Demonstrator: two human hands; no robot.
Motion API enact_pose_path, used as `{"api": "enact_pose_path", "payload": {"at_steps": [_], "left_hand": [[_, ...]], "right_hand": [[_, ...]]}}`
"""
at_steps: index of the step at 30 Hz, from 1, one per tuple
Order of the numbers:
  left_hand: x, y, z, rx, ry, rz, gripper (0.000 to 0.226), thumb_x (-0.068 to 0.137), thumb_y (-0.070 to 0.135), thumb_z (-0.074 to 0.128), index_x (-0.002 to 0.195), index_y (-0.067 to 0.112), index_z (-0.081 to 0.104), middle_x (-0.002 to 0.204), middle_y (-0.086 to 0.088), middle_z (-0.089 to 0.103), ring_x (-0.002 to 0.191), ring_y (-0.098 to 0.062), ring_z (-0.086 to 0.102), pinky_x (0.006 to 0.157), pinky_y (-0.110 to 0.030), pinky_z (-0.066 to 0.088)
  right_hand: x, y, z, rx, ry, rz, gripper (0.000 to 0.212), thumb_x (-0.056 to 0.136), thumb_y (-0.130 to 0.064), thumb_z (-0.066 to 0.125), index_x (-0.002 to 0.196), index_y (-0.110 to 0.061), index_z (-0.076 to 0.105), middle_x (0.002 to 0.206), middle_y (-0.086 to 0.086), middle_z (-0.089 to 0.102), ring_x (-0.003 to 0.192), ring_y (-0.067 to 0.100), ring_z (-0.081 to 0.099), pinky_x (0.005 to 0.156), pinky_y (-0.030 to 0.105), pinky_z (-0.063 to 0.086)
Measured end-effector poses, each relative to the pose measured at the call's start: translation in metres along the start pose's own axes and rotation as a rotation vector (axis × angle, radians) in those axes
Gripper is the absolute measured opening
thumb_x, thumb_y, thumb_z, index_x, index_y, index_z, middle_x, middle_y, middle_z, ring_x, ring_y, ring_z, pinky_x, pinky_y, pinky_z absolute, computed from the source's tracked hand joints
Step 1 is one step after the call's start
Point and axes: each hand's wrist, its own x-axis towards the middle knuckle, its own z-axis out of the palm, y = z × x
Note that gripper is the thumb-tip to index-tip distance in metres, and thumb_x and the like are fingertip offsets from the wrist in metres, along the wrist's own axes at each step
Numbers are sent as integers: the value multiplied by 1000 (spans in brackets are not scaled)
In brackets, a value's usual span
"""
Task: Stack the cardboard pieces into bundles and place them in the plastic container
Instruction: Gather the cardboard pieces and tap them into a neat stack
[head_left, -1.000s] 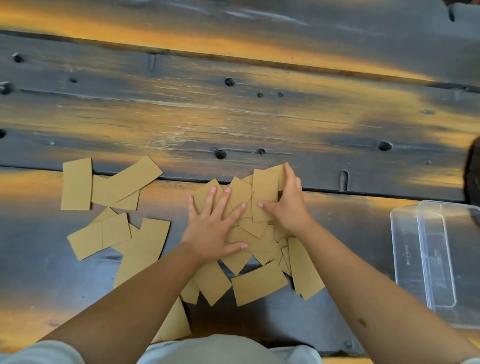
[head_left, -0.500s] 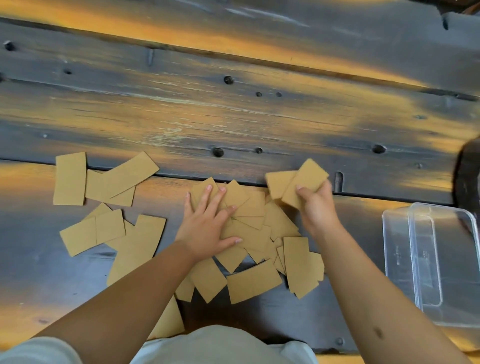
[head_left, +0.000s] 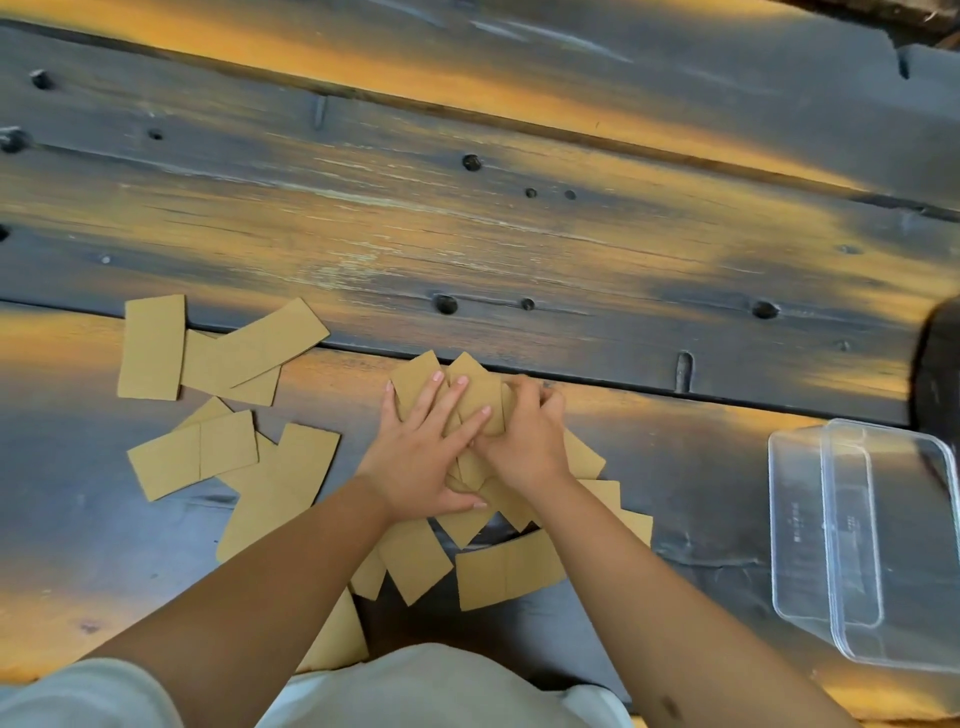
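Several tan cardboard pieces lie scattered on the dark wooden table (head_left: 519, 244). The main heap of cardboard pieces (head_left: 511, 569) sits in front of me at the centre. My left hand (head_left: 423, 457) lies flat on the top of the heap, fingers spread. My right hand (head_left: 522, 441) is right beside it, fingers curled down onto a cardboard piece (head_left: 480, 402) on the heap. A clear plastic container (head_left: 862, 540) stands at the right, apart from both hands, with nothing seen in it.
More loose cardboard pieces (head_left: 228, 358) lie to the left, some overlapping. A dark round object (head_left: 940, 374) shows at the right edge behind the container. The table has plank seams and bolt holes.
My right hand lifted a couple of pieces up to the right, then brought them back down onto the heap beside my left hand. My left hand stayed pressed on the heap.
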Motion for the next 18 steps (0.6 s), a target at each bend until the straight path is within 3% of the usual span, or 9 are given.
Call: {"api": "enact_pose_path", "payload": {"at_steps": [3, 5, 8, 12, 15, 18], "left_hand": [[0, 1, 0, 13, -4, -15, 107, 69, 90, 33, 152, 24, 21, 161, -10, 10, 148, -31, 1, 104, -74, 7], [0, 1, 0, 15, -4, -25, 105, 72, 89, 30, 152, 21, 20, 161, -10, 10, 148, -30, 1, 105, -73, 8], [0, 1, 0, 15, -3, -34, 104, 74, 87, 29, 152, 20, 17, 161, -10, 8, 148, -29, 0, 106, -72, 8], [0, 1, 0, -3, 16, -42, 104, 75, 86, 30, 153, 18, 14, 161, -11, 5, 148, -29, 0, 106, -72, 10], [-1, 1, 1, -13, 37, -45, 104, 77, 85, 30, 153, 17, 8, 161, -11, 1, 148, -30, -1, 107, -71, 11], [-1, 1, 1, -16, 40, -20, 101, 81, 81, 29, 153, 16, 4, 161, -13, -2, 148, -30, -2, 108, -70, 12]], "right_hand": [[8, -1, -7, -50, -29, 74, 96, 64, -43, 83, 140, -25, 26, 130, 3, 30, 122, 24, 39, 96, 38, 42], [12, -4, -11, -236, -16, 49, 87, 61, -54, 80, 131, -27, 37, 121, 1, 34, 116, 23, 39, 86, 34, 35], [15, -5, -17, -444, -19, -26, 67, 58, -68, 72, 108, -34, 44, 107, -4, 35, 105, 21, 37, 80, 37, 27], [18, 0, -23, -384, -84, -79, 67, 59, -69, 70, 109, -41, 36, 108, -5, 34, 107, 21, 37, 83, 38, 27], [18, 1, -23, -298, -146, -142, 70, 61, -61, 75, 111, -39, 30, 112, -3, 37, 108, 22, 43, 87, 41, 36], [20, 0, -28, -233, -164, -154, 72, 63, -52, 79, 113, -35, 30, 107, -4, 43, 101, 21, 49, 80, 38, 40]]}}
